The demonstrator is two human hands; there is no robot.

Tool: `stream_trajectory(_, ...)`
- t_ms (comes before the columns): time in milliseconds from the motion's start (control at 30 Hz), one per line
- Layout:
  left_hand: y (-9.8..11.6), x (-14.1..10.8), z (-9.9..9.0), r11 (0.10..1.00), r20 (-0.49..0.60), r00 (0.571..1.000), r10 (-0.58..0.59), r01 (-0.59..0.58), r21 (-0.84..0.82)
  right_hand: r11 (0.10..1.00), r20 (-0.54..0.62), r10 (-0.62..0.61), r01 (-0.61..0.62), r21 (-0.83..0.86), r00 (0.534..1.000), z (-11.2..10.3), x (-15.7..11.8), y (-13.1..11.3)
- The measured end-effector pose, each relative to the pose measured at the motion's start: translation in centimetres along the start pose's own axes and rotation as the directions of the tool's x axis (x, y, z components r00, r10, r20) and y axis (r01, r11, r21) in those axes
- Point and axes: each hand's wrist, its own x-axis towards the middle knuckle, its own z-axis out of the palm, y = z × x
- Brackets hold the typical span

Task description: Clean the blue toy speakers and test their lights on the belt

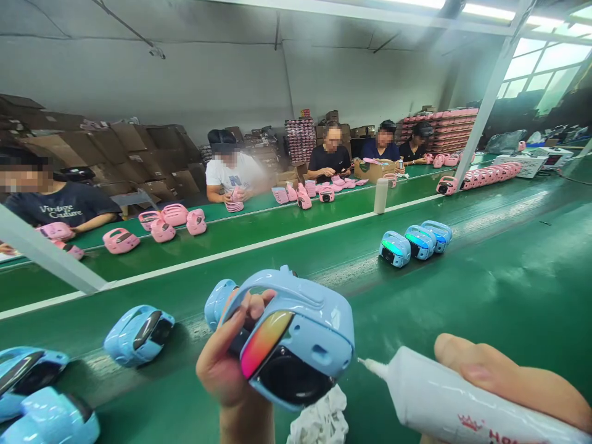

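Observation:
My left hand (pixel 231 351) is shut around a light blue plastic toy-like device (pixel 300 314), which has a rainbow-tinted glossy panel and a dark round front. My right hand (pixel 504 376) grips a white squeeze tube of adhesive (pixel 444 401), its thin nozzle tip pointing at the device's right side with a small gap. A crumpled white cloth (pixel 319 419) lies on the belt below the device. Several matching blue units (pixel 139 336) rest on the belt to the left, and others (pixel 395 248) stand farther along it.
A green conveyor belt (pixel 296 296) runs past me, with a white-edged divider beyond it. Co-workers sit at a second belt holding pink units (pixel 173 214). A white bottle (pixel 380 195) stands on the divider. Cardboard boxes and stacked pink goods line the back wall.

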Motion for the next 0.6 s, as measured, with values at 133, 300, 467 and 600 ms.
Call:
stream_trajectory(133,-0.2,-0.1,-0.2,0.999,0.002,0.999,0.039,-0.039,0.039,0.996,0.114,0.083,-0.086,0.016,0.990,-0.7,0.5,-0.5)
stream_trajectory(300,-0.3,0.0,0.0,0.991,-0.029,0.996,0.082,-0.078,0.107,0.999,0.056,0.041,-0.043,0.028,0.998,0.2,0.0,0.1)
stream_trajectory(467,-0.8,0.2,-1.0,0.996,0.014,0.999,0.046,-0.047,0.071,0.993,-0.046,-0.095,0.098,0.068,0.994,1.7,0.6,-0.4)
stream_trajectory(600,-0.6,0.1,-0.8,0.996,0.005,0.997,-0.083,0.083,0.013,0.984,-0.148,-0.128,0.144,0.100,0.981,1.9,0.7,-0.3)
